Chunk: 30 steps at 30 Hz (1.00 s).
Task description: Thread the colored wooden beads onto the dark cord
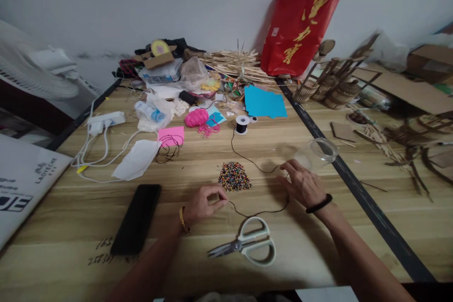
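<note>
My left hand (203, 204) pinches the end of a thin black cord (260, 212) just below a pile of small multicoloured beads (234, 177) on the wooden table. My right hand (302, 183) rests on the table to the right of the beads, fingers curled down on the same cord. The cord runs on up to a black spool (242, 124). White-handled scissors (247, 245) lie closed below the hands.
A black phone (136, 219) lies at the left. A clear plastic cup (318, 152) lies on its side right of my right hand. Blue paper (264, 103), pink yarn (197, 118), a power strip (105, 121), a red bag (300, 23) and wooden craft parts crowd the far side.
</note>
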{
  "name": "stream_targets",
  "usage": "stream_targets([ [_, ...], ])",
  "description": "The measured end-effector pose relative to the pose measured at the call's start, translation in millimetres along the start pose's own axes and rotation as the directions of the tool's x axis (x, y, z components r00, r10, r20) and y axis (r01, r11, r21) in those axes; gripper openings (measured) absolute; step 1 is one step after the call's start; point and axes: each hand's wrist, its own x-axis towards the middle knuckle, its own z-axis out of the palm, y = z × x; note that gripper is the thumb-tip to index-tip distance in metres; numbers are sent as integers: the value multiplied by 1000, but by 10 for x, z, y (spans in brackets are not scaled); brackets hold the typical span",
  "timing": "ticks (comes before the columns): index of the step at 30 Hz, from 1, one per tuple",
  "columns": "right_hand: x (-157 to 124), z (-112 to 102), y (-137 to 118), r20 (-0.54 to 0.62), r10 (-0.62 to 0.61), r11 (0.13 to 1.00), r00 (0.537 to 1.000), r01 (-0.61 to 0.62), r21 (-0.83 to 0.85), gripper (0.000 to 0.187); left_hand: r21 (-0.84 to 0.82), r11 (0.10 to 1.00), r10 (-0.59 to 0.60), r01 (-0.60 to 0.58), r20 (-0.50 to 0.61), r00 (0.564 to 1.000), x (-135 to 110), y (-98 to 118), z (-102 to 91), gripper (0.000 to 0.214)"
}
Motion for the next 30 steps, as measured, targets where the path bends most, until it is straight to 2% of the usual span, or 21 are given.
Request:
stream_targets([
  [2, 17, -81, -173, 29, -96, 974, 995, 88, 207, 18, 1, 1000, 6, -6, -30, 1000, 24, 17, 0, 13],
  [3, 27, -117, -273, 59, -140, 932, 988, 112, 344, 19, 1, 1000, 6, -6, -42, 999, 35, 30, -1, 14],
  [5, 45, -155, -478, 122, -215, 808, 969, 107, 579, 21, 1, 1000, 5, -5, -54, 999, 56, 62, -4, 14],
  [7, 54, -127, -666, 210, -285, 662, 935, 34, 749, 21, 16, 1000, -1, 2, -58, 998, 70, 102, -8, 13],
  [11, 35, 80, -938, 247, -328, 397, 912, -105, 912, 27, 58, 998, -3, 7, -61, 998, 83, 170, 4, 11],
  [14, -2, 236, -1039, 229, -309, 291, 923, -138, 947, 29, 74, 997, 14, -10, -60, 998, 87, 185, 34, 10],
  [18, -38, 329, -1046, 162, -231, 327, 959, -81, 942, 28, 96, 995, 23, -16, -72, 997, 103, 175, 76, 10],
  [22, -54, 365, -998, 103, -185, 366, 977, -29, 930, 25, 91, 995, -42, 49, -81, 996, 149, 192, 111, 9],
  [27, -86, 438, -971, 41, -112, 362, 993, 3, 932, 22, 10, 990, -138, 139, -111, 984, 199, 185, 189, 9],
  [30, -92, 455, -951, -23, -145, 421, 989, 82, 903, 19, -77, 982, -181, 172, -129, 975, 184, 109, 247, 10],
])
